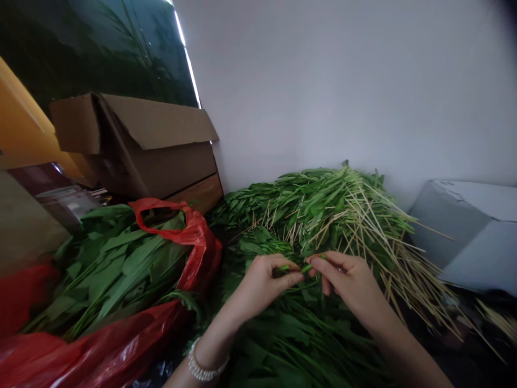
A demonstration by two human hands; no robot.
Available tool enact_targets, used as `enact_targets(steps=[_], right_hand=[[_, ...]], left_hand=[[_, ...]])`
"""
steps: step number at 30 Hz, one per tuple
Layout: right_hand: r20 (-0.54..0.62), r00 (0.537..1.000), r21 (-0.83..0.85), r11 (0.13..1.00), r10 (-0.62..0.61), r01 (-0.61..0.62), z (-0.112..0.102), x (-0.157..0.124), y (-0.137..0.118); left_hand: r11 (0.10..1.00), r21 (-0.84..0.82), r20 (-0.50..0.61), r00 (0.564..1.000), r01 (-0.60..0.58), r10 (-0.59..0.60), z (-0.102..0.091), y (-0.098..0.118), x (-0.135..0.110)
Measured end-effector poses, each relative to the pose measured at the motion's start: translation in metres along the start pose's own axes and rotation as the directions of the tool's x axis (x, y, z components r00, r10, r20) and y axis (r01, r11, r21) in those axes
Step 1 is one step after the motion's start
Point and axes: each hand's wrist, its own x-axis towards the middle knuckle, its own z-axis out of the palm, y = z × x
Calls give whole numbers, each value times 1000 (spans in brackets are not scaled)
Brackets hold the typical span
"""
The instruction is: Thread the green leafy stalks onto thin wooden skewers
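Observation:
My left hand and my right hand meet over a heap of green leaves. Both pinch the same small green stem, thumb and fingers closed on it from either side. A bead bracelet sits on my left wrist. Behind the hands lies a big pile of skewered leaves with thin bamboo sticks fanning out to the right.
A red plastic bag full of loose green leaves lies at the left. Cardboard boxes stand behind it. A grey box is at the right against the white wall. A jar stands at far left.

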Motion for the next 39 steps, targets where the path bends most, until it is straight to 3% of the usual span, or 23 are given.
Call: enact_targets(steps=[3,7,12,17,19,22,25,27,30,33,36,39], right_hand=[[44,999,22,1000,-11,10,0,2,2],[70,997,3,999,-38,38,-7,3,7],[141,987,-205,972,-82,110,-12,1,10],[189,955,-419,860,-229,290,-6,-2,8],[204,946,-427,847,-250,316,-5,-4,7],[223,938,-429,838,-264,338,-9,-7,6],[197,945,-438,839,-261,322,-14,-7,5],[175,947,-441,839,-269,319,-15,-6,4],[195,935,-455,818,-295,353,-8,-5,4],[219,923,-459,801,-317,384,2,-6,4],[218,910,-475,776,-352,415,9,-10,5],[213,918,-439,807,-335,396,9,-12,5]], left_hand=[[999,43,59,998,-5,3,2,1,-1],[992,123,39,999,-28,24,0,5,-2],[913,401,-80,991,-70,110,2,1,-3],[819,565,-191,949,-102,250,13,-5,-4],[876,476,-255,941,-79,224,12,-8,-4],[994,106,-375,927,28,14,-4,-20,0],[970,-228,-518,834,81,-191,-30,-29,2],[973,-221,-545,819,68,-181,-40,-27,2],[999,-23,-424,905,28,-35,-34,-12,0],[979,183,-135,984,-87,112,-14,3,-2],[923,331,107,980,-197,171,1,9,-4],[909,347,187,967,-230,173,0,11,-6]])
